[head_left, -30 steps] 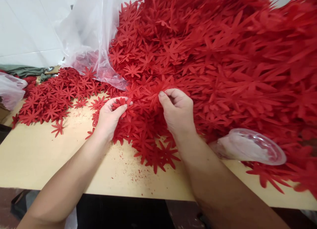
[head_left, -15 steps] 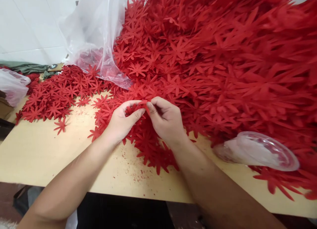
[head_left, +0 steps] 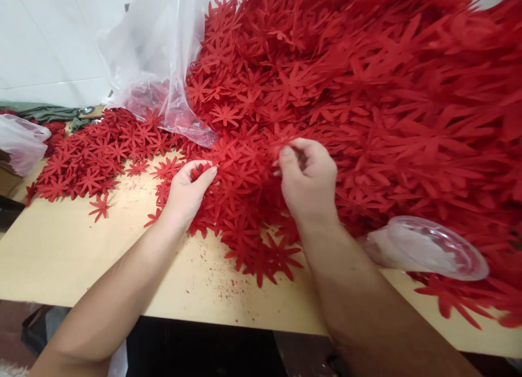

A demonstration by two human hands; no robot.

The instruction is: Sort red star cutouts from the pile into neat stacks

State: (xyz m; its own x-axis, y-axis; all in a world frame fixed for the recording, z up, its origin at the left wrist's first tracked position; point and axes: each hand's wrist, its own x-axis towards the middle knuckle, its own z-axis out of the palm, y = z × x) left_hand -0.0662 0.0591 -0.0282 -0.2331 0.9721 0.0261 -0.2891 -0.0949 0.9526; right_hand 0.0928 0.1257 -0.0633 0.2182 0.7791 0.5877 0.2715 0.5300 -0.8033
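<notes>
A large heap of red star-shaped flower cutouts (head_left: pixel 367 94) rises across the middle and right of the view. Over its near left part, my left hand (head_left: pixel 190 189) is closed, thumb against fingers, with red cutouts inside its curl. My right hand (head_left: pixel 308 175) is apart from it on the right, above the heap, its fingers curled toward the thumb. A smeared bit of red shows at its fingertips, too blurred to make out. Several loose cutouts (head_left: pixel 261 257) lie below and between the hands.
A clear plastic bag (head_left: pixel 155 56) stands at the back left beside a smaller red pile (head_left: pixel 110 148). A white bag (head_left: pixel 20 140) lies at the far left. A clear plastic container (head_left: pixel 432 246) sits at the right on the wooden table (head_left: pixel 122 263).
My hands were together at the fingertips and have come apart. The right hand has moved right and slightly up; the left has shifted a little to the left.
</notes>
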